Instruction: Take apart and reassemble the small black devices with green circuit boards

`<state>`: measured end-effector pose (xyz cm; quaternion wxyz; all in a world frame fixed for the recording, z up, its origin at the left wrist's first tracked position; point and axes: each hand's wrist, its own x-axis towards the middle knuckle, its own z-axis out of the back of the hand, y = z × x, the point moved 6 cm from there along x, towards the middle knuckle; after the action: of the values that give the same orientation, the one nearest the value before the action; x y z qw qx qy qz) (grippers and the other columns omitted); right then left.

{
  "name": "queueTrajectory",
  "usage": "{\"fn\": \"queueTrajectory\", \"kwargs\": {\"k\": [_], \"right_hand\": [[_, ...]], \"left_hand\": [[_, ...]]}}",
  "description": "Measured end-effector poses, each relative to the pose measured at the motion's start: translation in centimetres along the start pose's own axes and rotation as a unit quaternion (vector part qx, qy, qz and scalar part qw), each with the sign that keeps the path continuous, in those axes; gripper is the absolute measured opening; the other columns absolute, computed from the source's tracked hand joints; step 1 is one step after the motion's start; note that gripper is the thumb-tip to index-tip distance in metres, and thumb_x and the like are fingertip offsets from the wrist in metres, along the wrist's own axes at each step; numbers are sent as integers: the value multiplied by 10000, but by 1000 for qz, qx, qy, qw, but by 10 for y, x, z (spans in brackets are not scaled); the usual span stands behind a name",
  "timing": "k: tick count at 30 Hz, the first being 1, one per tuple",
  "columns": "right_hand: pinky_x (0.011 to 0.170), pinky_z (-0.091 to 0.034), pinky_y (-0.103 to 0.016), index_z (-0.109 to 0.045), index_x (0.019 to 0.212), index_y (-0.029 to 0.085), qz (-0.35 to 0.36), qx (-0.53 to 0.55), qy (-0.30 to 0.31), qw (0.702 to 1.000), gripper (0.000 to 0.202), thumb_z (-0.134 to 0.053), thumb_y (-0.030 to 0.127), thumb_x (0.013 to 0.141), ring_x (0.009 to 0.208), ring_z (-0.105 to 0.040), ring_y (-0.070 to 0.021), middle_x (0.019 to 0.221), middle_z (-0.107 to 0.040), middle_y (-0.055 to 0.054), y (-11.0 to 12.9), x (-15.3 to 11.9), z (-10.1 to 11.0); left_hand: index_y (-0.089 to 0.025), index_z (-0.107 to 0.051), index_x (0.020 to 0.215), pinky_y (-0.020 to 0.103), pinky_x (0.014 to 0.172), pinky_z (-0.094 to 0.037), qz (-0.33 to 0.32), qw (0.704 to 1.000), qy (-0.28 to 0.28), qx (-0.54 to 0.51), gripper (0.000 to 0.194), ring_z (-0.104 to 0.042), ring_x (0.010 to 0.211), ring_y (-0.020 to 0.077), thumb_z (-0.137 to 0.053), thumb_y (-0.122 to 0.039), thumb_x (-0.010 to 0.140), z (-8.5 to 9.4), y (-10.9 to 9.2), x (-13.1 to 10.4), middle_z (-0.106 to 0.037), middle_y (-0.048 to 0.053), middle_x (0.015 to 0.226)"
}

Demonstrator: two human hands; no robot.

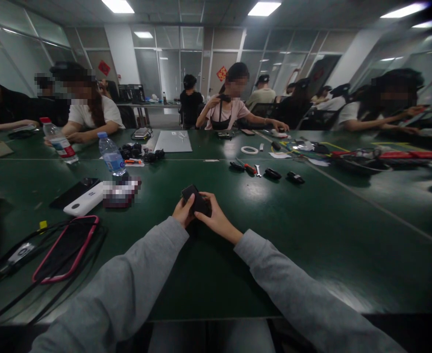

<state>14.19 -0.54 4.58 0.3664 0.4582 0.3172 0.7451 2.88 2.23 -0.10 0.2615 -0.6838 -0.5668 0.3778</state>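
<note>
A small black boxy object (195, 198) is held above the green table (311, 220) in front of me. My left hand (182, 212) grips its left side, thumb up against it. Against its right side my right hand (216, 218) wraps its fingers. Both arms wear grey sleeves. What the object is I cannot tell.
A white power bank (84, 199), a black phone (74, 192) and a pink-rimmed phone case (67, 247) with black cables lie at the left. Two water bottles (111, 154) stand behind them. Pliers (246, 167) and small black parts (273, 173) lie ahead. Other people sit around the table.
</note>
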Motion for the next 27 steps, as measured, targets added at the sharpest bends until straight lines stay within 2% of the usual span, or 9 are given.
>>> {"fn": "queueTrajectory", "kwargs": {"k": [6,18,27], "right_hand": [[985,-386,-376,-338,1290,203,-6,4,-8,1000,576,-616,336,804,1101,-445,-193,1230,-412,-91,1,0,0],[991,-391,-387,-317,1321,211,-23,17,11,1000,597,-609,375,827,1130,-446,-201,1237,-412,-98,-7,-1,1],[998,-385,-389,-334,1340,226,-29,27,36,999,607,-610,401,828,1136,-447,-201,1221,-433,-85,-11,2,4]], "left_hand": [[-166,-546,1080,378,845,-520,-50,998,27,38,493,-650,897,206,-727,-371,670,-3,-2,-1,-649,107,1027],[-172,-537,1116,365,781,-541,-17,999,20,38,535,-651,901,225,-647,-502,709,-2,-2,-3,-654,122,1008],[-174,-549,1076,334,730,-546,-13,999,5,35,541,-657,836,202,-639,-544,691,1,0,-1,-663,109,964]]}}
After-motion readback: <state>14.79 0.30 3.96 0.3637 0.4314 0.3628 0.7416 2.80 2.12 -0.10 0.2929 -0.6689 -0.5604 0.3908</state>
